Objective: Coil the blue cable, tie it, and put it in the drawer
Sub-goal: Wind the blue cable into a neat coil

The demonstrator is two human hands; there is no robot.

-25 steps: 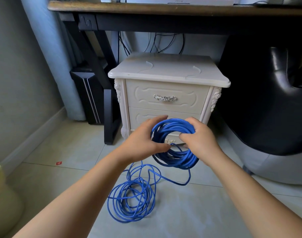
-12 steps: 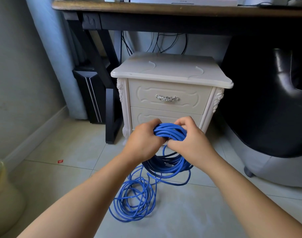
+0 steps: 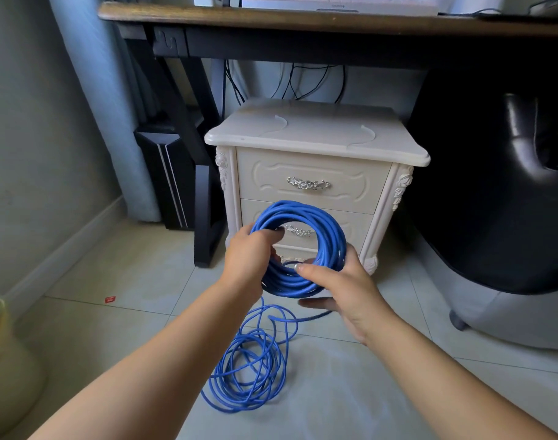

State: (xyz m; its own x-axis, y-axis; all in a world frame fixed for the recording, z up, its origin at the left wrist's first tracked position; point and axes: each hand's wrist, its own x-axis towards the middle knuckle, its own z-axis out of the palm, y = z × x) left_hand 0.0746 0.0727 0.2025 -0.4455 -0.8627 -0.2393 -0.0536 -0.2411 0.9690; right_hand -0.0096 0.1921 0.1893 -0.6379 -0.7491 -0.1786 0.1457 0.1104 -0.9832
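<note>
Head view: we find the left hand [image 3: 249,254] gripping the cable [image 3: 330,230] coil's left side to steady it. The right hand [image 3: 344,289] pinches its lower rim, we judge to feed slack looped on the floor [image 3: 382,392]. The drawer [image 3: 271,173] is closed.

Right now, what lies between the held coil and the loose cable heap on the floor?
One strand of the same blue cable drops from the coil, below the left hand, to the loose heap; otherwise bare floor tile. Head view.
</note>
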